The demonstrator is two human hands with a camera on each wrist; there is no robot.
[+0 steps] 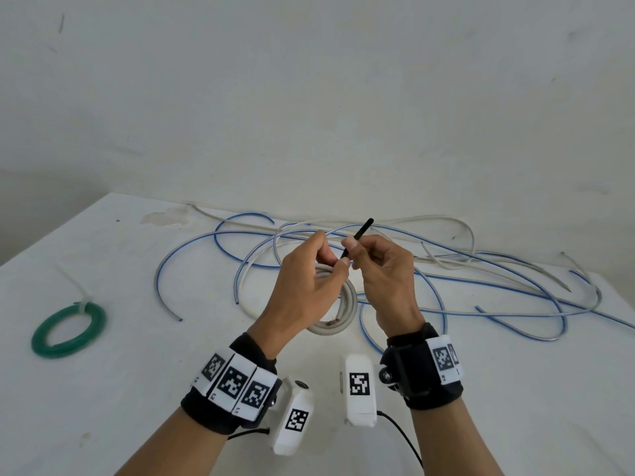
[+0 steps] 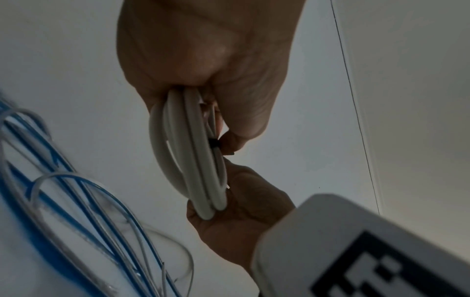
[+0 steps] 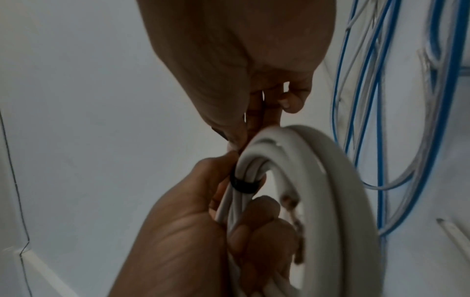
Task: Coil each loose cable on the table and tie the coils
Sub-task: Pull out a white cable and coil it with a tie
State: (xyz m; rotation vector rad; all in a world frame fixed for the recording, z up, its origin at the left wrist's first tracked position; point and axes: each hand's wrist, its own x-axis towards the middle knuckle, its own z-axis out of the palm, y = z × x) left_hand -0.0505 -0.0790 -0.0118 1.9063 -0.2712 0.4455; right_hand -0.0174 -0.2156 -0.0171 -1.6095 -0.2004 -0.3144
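A white cable coil (image 1: 344,301) is held just above the table by my left hand (image 1: 338,266), whose fingers curl round its upper turns. A black cable tie (image 1: 359,235) is looped round the coil, and its tail sticks up and away from me. My right hand (image 1: 354,250) pinches that tail between thumb and forefinger, right beside the left thumb. In the right wrist view the black tie (image 3: 244,185) forms a band round the coil (image 3: 338,201) where the left hand (image 3: 193,231) grips it. The left wrist view shows the coil (image 2: 193,152) edge-on.
A green coil (image 1: 68,329), tied with a white tie, lies at the left of the white table (image 1: 137,389). Loose blue cables (image 1: 508,304) and thin white cables (image 1: 446,221) sprawl across the far and right side. A wall stands just behind the table.
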